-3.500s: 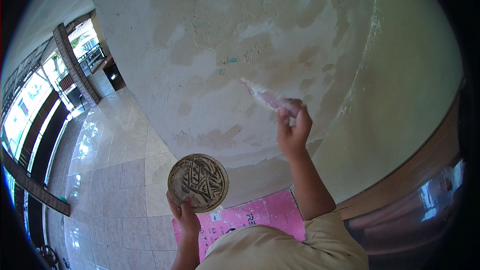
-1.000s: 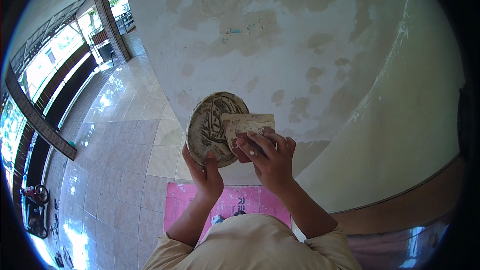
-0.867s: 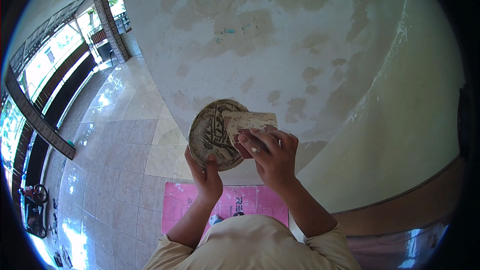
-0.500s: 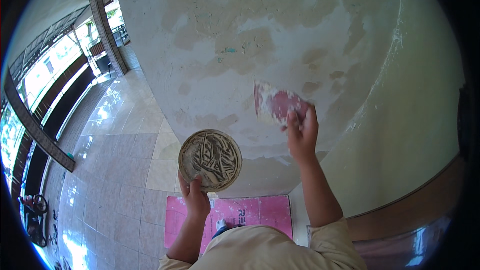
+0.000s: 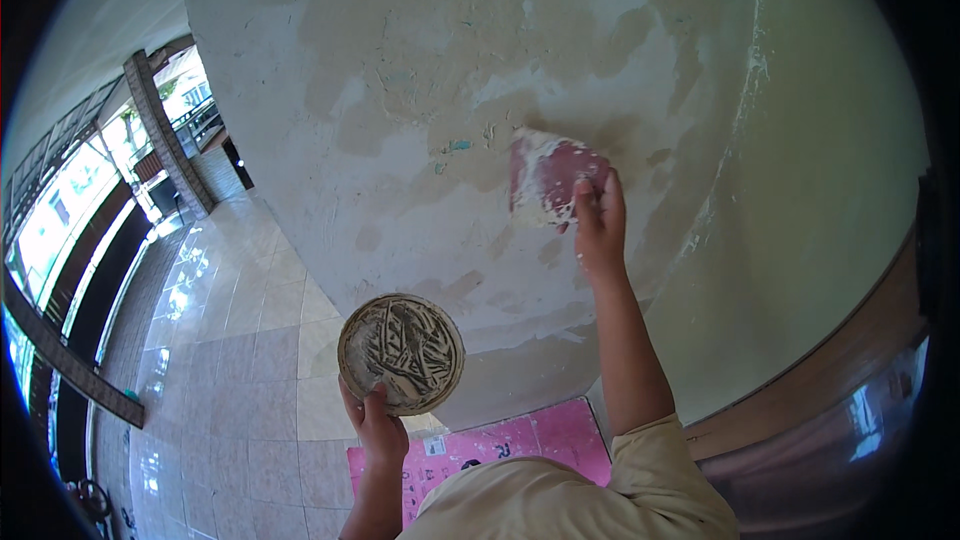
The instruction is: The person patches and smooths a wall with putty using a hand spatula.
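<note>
In my right hand is a flat, dull-red putty spreader, its face smeared with whitish filler. The thumb lies on the near face of the spreader, whose wide edge points left, at or close to the patchy wall; contact is hard to make out. Lower and to the left, my left hand grips the rim of a round, shallow dish, thumb on top. Streaks of pale putty cover the dark inside of the dish. Damp-looking tan patches and small green chips mark the wall.
A pink printed sheet lies on the floor below me. Pale glossy tiles stretch away to the left, toward a pillar. On the right stands a smooth greenish wall with a brown wooden edge beneath it.
The view has tilted upward. My right hand has moved the spreader higher along the wall. The dish in my left hand sits a little lower and further left in the picture.
</note>
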`<action>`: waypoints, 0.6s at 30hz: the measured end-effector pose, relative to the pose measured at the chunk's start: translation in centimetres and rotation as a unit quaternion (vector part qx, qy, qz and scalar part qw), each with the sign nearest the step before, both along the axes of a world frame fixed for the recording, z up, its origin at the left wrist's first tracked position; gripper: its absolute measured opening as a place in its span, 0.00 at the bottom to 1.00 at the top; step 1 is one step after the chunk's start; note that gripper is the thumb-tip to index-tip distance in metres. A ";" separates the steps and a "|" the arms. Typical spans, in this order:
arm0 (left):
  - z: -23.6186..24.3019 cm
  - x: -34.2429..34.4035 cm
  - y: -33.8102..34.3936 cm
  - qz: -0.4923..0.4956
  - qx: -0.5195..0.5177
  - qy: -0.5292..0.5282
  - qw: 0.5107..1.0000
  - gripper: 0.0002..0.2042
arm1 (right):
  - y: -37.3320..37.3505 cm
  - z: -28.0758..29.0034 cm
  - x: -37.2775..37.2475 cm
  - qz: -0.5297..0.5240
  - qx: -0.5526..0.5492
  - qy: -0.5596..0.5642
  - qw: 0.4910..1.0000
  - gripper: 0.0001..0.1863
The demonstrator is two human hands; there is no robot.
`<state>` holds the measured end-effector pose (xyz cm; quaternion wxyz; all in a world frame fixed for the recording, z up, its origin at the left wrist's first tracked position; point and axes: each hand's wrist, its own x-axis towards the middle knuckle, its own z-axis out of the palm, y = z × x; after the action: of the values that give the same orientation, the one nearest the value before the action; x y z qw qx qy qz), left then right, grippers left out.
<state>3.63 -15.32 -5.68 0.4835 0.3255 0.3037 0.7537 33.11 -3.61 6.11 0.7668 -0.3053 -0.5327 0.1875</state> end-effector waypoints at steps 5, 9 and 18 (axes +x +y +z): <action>0.2 -1.3 0.8 -0.049 -0.007 0.014 0.999 0.25 | 0.2 0.8 -0.5 -0.058 -0.041 -0.017 0.997 0.17; 0.0 -2.5 1.4 -0.072 -0.005 0.035 0.997 0.25 | -0.4 0.4 -0.4 0.016 0.018 0.059 0.998 0.15; -0.4 -3.8 2.4 -0.111 0.011 0.064 0.992 0.23 | -1.6 -1.1 -0.5 -0.056 0.015 0.144 0.988 0.17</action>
<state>-0.12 -12.90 -6.04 0.5402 0.4099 0.2875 0.6764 32.63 -5.20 5.05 0.8495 -0.2924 -0.4013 0.1782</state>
